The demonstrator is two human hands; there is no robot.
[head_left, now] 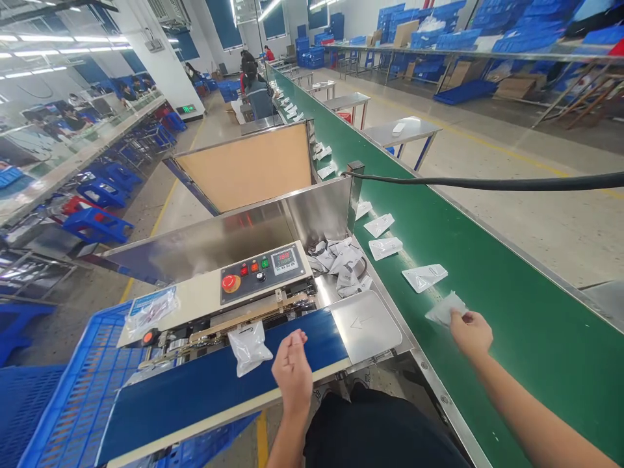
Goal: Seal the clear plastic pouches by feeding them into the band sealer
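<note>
stretches the right forearm (pixel 536 404) over the green belt (pixel 531 318), pinching a white pouch (pixel 441 311) by one end in the right hand (pixel 470 333), probably leaving the rest free; curls the left hand (pixel 294 374) loosely, seemingly empty, beside a white bag (pixel 249 349) laid on the blue belt (pixel 170 406), likely for support.

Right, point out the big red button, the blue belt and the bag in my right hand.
Big red button (pixel 230 282): head view, on its cap.
Blue belt (pixel 209 385): head view, on its bare top.
Bag (pixel 441 310) in your right hand (pixel 472 334): head view, on its uncovered part.
</note>
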